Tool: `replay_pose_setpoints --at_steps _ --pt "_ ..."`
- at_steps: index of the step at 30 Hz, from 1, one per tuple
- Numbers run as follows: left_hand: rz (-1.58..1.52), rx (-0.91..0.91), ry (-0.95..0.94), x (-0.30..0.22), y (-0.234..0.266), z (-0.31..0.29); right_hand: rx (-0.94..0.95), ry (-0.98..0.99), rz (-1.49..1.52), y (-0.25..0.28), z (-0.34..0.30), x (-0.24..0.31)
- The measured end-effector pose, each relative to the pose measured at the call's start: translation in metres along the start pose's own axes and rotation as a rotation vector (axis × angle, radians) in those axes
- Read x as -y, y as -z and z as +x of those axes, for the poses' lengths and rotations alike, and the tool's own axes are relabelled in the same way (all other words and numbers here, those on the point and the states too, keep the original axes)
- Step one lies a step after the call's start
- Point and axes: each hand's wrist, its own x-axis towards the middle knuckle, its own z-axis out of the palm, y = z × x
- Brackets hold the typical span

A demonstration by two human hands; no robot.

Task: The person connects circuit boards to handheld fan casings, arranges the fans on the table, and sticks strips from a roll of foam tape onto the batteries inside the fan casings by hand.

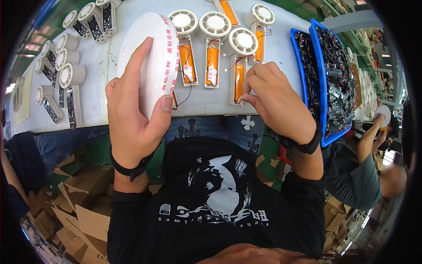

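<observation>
My left hand grips a large roll of white double-sided foam tape with red print, standing on edge on the table. Its fingers lie along the flat side and the thumb is on the near rim. My right hand is closed in a pinch on a small whitish piece of tape. That piece is at the near end of an orange battery pack in a white housing with a round grille. Beside it, another orange battery pack bears a tape piece.
Several white units with circuit boards stand on the table's left. Blue trays full of black parts sit at the right edge. Cardboard boxes lie on the floor at left. A co-worker holding a white roll is at far right.
</observation>
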Motion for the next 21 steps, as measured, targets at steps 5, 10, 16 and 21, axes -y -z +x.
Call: replay_pose_setpoints --at_steps 5,10,16,21 --pt "-0.015 0.113 0.074 -0.001 0.006 0.001 0.036 0.027 -0.03 0.001 0.008 0.001" --pt "-0.046 0.086 0.082 0.001 0.002 0.0 0.02 0.035 -0.147 -0.006 0.012 0.001" --pt "-0.032 0.033 0.025 0.006 0.0 0.001 -0.013 0.024 -0.253 -0.01 0.009 0.003" --pt "-0.031 0.045 0.051 0.004 0.002 0.001 -0.18 0.009 -0.272 -0.008 0.004 0.005"
